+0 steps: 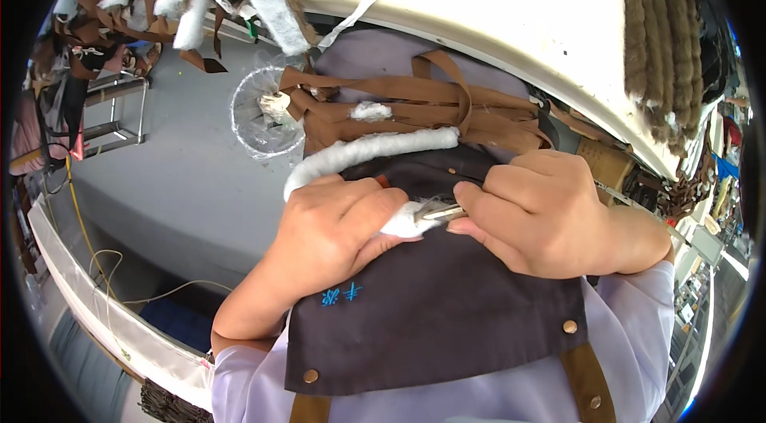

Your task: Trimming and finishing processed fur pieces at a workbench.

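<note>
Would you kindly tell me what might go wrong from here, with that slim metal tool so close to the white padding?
The slim metal tool in the right hand points toward the left hand, so a slip might prick it. Its tip is at the white padding, which might tear or pull out. The loose tuft on the brown strips might cling to them.

White roll [371, 153] in left hand [331, 219]

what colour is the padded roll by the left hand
The padded roll is white, clearest in the head view.
</note>
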